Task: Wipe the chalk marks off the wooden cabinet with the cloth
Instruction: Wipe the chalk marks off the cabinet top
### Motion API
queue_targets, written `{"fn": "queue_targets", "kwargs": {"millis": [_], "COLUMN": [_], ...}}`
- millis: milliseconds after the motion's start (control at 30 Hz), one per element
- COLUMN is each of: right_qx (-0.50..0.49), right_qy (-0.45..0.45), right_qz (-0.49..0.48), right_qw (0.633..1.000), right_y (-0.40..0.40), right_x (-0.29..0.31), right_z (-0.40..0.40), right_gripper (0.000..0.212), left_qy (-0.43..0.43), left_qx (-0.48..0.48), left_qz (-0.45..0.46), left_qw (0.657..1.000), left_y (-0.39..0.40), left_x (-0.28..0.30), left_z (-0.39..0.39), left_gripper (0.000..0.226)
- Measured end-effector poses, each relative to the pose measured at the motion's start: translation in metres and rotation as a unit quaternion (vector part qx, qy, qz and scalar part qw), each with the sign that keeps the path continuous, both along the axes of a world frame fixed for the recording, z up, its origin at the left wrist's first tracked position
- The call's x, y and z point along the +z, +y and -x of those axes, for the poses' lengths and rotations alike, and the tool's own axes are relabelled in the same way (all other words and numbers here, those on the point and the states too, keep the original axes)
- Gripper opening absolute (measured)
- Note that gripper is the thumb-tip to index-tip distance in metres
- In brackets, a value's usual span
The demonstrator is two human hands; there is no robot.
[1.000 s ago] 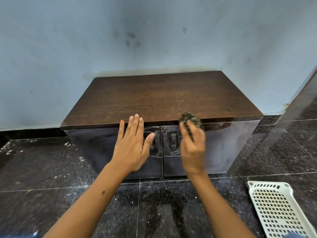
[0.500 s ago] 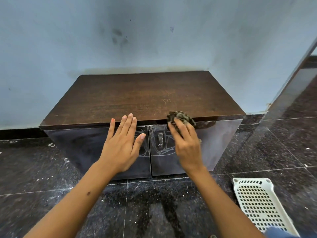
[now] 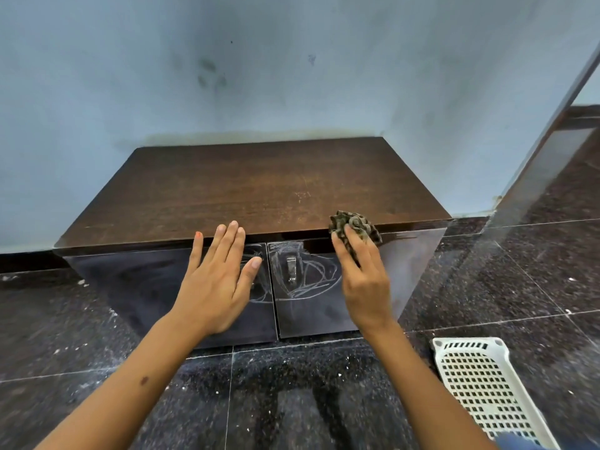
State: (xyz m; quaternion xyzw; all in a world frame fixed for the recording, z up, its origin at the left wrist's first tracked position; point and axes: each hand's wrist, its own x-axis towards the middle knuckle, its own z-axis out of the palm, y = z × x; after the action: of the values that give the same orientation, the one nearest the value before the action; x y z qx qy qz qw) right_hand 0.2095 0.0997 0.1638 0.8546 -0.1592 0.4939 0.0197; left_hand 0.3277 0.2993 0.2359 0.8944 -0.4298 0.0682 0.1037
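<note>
A low dark-brown wooden cabinet with two glossy dark front doors stands against a pale blue wall on a black speckled stone floor. White chalk scribbles loop across the upper part of the right door, around a small metal latch, and run over the seam onto the left door. The person's left hand lies flat against the left door, its fingers straight and close together, reaching up to the front edge of the cabinet top, the thumb spread toward the seam; it holds nothing. The right hand is raised at the upper part of the right door, its fingers extended over a crumpled dark patterned cloth and pressing it against the front edge of the cabinet top, above and to the right of the scribbles. The cloth bunches out beyond the fingertips at the top edge; whether the thumb curls under it cannot be told. A white perforated plastic basket lies on the floor at the lower right, well apart from the cabinet. A few dark smudges mark the wall above.
</note>
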Motion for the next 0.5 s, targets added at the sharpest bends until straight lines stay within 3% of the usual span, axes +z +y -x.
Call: {"fn": "queue_targets", "kwargs": {"millis": [100, 200, 333, 400, 500], "right_qx": [-0.029, -0.103, -0.123, -0.089, -0.009], "right_qy": [-0.005, -0.065, -0.128, -0.104, -0.019], "right_qz": [0.004, -0.113, -0.208, -0.178, -0.056], "right_qw": [1.000, 0.986, 0.962, 0.975, 0.998], "right_y": [-0.025, -0.059, -0.056, -0.030, -0.003], "right_x": [0.000, 0.000, 0.009, 0.008, 0.003], "right_z": [0.017, 0.044, 0.039, 0.022, 0.007], "right_gripper": [0.036, 0.035, 0.035, 0.033, 0.033], "left_qy": [0.004, 0.008, 0.011, 0.002, -0.020], "left_qx": [-0.002, -0.006, -0.002, 0.005, 0.005], "left_qz": [0.005, 0.007, 0.014, 0.013, 0.008], "left_qw": [1.000, 1.000, 1.000, 1.000, 1.000], "left_y": [0.002, 0.004, 0.001, -0.002, -0.001], "left_x": [0.003, 0.003, 0.000, -0.001, -0.002], "left_z": [-0.004, -0.006, -0.003, -0.001, 0.000], "left_gripper": [0.075, 0.074, 0.075, 0.077, 0.086]}}
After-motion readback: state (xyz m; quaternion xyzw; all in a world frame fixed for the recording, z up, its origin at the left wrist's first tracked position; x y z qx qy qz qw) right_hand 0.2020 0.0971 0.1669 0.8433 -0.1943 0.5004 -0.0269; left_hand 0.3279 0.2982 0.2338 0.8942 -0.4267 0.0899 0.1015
